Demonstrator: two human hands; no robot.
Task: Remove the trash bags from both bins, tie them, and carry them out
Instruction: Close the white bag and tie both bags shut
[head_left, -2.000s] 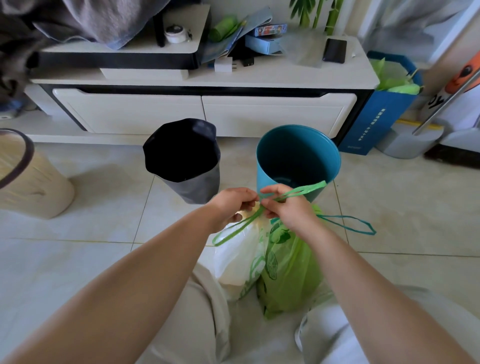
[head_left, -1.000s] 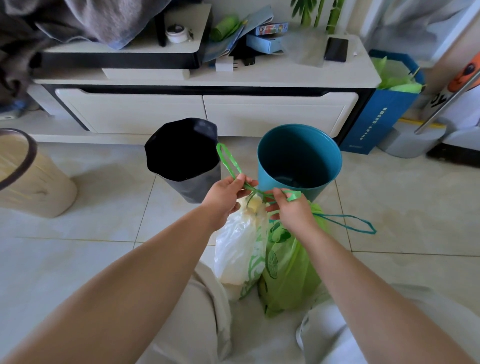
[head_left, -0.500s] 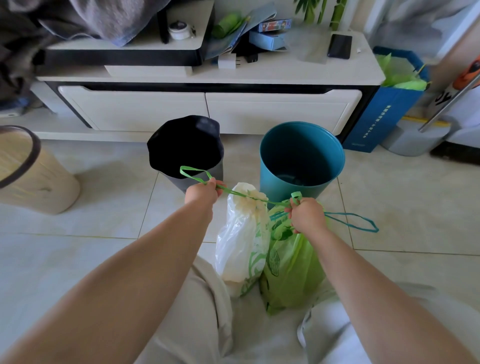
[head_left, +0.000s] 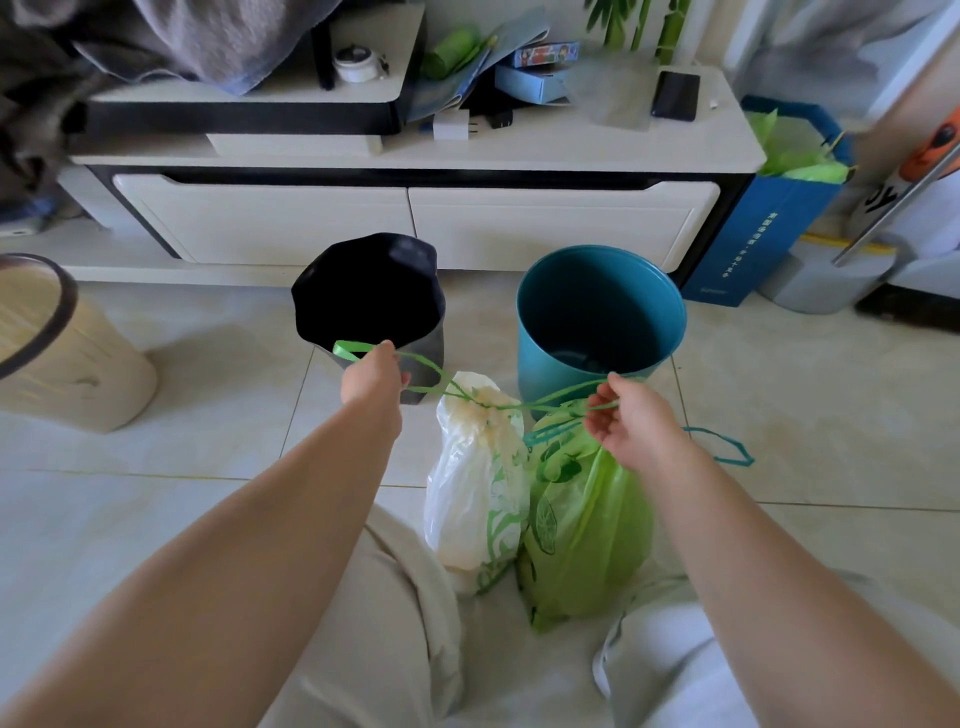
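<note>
Two trash bags stand on the floor between my knees: a white bag (head_left: 475, 499) with green print on the left and a green bag (head_left: 584, 535) on the right. The white bag's green drawstring (head_left: 550, 401) is stretched sideways over its gathered neck. My left hand (head_left: 373, 382) grips one end of the string in front of the black bin (head_left: 370, 296). My right hand (head_left: 623, 418) pinches the other end below the teal bin (head_left: 597, 317). A teal drawstring loop (head_left: 727, 449) of the green bag lies on the tiles.
A white TV cabinet (head_left: 415, 218) with clutter on top stands behind the bins. A wicker basket (head_left: 57, 343) sits at the left. A blue paper bag (head_left: 769, 218) with green contents and a grey base stand at the right. Tiled floor surrounds the bins.
My hands have moved apart, the left one leftward and the right one rightward, pulling the green drawstring taut across the white bag's neck.
</note>
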